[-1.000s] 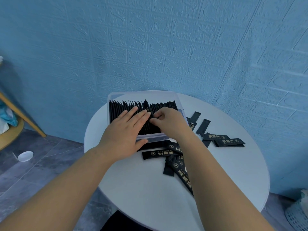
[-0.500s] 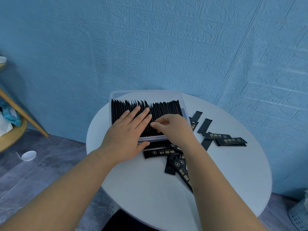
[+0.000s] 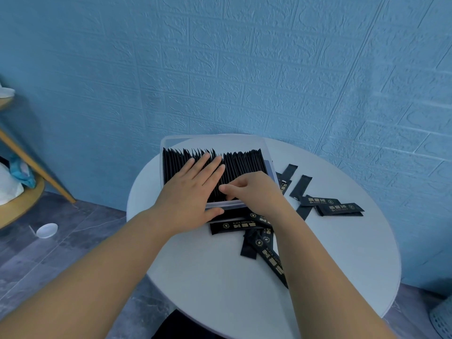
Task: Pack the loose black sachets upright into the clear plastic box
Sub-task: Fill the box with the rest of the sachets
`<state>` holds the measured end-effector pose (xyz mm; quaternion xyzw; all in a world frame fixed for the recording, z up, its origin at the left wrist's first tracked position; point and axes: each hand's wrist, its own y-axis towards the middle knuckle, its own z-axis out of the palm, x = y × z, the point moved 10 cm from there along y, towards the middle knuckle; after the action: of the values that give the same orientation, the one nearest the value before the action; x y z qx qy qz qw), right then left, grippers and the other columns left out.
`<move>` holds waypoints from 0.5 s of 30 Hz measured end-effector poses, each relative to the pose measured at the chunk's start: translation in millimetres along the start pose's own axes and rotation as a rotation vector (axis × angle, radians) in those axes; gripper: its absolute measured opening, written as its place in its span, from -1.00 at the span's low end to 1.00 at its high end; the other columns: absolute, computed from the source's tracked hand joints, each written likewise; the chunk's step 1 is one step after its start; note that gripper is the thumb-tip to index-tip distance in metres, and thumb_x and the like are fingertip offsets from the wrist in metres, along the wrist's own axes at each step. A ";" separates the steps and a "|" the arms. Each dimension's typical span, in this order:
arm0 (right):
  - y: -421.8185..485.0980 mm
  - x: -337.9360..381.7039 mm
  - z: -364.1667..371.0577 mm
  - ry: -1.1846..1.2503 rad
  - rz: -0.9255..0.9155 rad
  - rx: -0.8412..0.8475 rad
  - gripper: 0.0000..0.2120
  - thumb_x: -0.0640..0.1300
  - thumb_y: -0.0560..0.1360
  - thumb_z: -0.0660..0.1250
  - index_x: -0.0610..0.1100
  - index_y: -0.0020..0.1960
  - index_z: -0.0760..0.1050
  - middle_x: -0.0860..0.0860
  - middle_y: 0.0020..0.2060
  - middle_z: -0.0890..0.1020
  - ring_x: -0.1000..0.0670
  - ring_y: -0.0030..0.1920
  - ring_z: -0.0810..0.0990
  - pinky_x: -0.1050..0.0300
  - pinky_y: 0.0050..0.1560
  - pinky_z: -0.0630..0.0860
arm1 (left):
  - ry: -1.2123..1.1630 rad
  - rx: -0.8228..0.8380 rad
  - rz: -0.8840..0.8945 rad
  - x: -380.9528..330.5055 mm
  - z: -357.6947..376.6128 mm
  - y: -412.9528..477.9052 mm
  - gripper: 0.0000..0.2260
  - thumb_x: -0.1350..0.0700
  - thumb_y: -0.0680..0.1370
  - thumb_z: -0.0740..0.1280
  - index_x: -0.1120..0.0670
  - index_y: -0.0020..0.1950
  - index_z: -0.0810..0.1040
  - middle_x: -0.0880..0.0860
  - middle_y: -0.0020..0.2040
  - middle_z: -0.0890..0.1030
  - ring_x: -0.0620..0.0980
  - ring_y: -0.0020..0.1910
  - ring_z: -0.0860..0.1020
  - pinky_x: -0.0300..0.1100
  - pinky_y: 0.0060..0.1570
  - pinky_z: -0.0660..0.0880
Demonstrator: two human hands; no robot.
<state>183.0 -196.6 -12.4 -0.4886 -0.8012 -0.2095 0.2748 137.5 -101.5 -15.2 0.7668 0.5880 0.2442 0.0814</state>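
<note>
On the round white table (image 3: 220,277), against the blue wall, stands the clear plastic box (image 3: 215,140), filled from wall to wall with a row of packed sachets (image 3: 244,162) set on edge. The left grip (image 3: 193,192), a bare hand, lies flat and open across the sachet tops, fingers straight and thumb at the near wall of the box. This is probably to press the row leftward and stop it fanning while room is made. The right grip (image 3: 254,189) meets the row just beside the left fingertips with its fingers (image 3: 226,188) curled. Whether they pinch a sachet or only part the row cannot be told, since the hand covers the spot.

Loose sachets remain flat on the table in two groups. The near group (image 3: 244,225) touches the front of the box and passes under the right forearm. The right group (image 3: 337,209) lies well apart from the hands. Printing on them is legible only in part. How many lie beneath the forearm is hidden. At the frame edges a wooden shelf (image 3: 22,204) and a perforated basket (image 3: 442,321) are cut off.
</note>
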 end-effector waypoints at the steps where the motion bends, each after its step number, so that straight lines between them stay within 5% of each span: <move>1: -0.7 0.0 0.3 0.010 -0.001 0.005 -0.73 0.15 0.46 0.33 -0.03 -0.17 0.64 0.04 -0.20 0.68 0.05 -0.13 0.62 -0.03 0.01 0.55 | 0.009 0.006 0.011 -1.4 0.6 1.9 -0.25 -0.28 0.42 0.19 0.21 0.43 0.32 0.18 0.43 0.35 0.19 0.40 0.33 0.06 0.42 0.16; 4: -2.3 -1.0 -0.1 0.002 0.000 -0.003 -0.73 0.16 0.46 0.33 -0.03 -0.14 0.63 0.06 -0.18 0.68 0.06 -0.12 0.61 0.00 0.00 0.55 | -0.003 0.022 0.010 -3.3 1.3 2.8 -0.18 -0.24 0.35 0.42 0.22 0.44 0.31 0.19 0.44 0.32 0.19 0.41 0.32 0.03 0.43 0.13; 7: -3.2 -1.2 0.2 -0.028 -0.014 -0.023 -0.73 0.17 0.47 0.32 -0.01 -0.08 0.63 0.07 -0.15 0.67 0.08 -0.11 0.61 0.05 -0.02 0.55 | -0.024 0.013 0.001 -3.5 -0.5 -0.7 -0.20 -0.22 0.35 0.43 0.23 0.42 0.33 0.20 0.44 0.33 0.20 0.40 0.33 0.01 0.37 0.09; 12: -12.2 7.8 -0.9 -0.006 -0.144 0.017 -0.81 0.01 0.51 0.33 -0.03 0.05 0.63 0.21 -0.11 0.63 0.31 -0.16 0.50 0.48 -0.11 0.39 | -0.033 0.036 -0.011 -3.1 -1.0 -0.4 -0.27 -0.28 0.44 0.09 0.23 0.40 0.36 0.21 0.42 0.36 0.19 0.39 0.35 0.00 0.35 0.10; 15: -29.4 6.2 -30.2 0.065 -0.239 -0.160 -0.86 -0.07 0.50 0.35 0.00 0.04 0.62 0.30 -0.14 0.53 0.30 -0.08 0.50 0.53 -0.03 0.35 | -0.040 0.063 0.000 -2.1 1.4 0.9 -0.26 -0.28 0.44 0.05 0.25 0.38 0.39 0.22 0.40 0.39 0.20 0.37 0.38 -0.01 0.34 0.11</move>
<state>161.4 -223.6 12.6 -0.4030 -0.8250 -0.3196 0.2339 138.5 -103.6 -16.6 0.7737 0.5936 0.2102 0.0689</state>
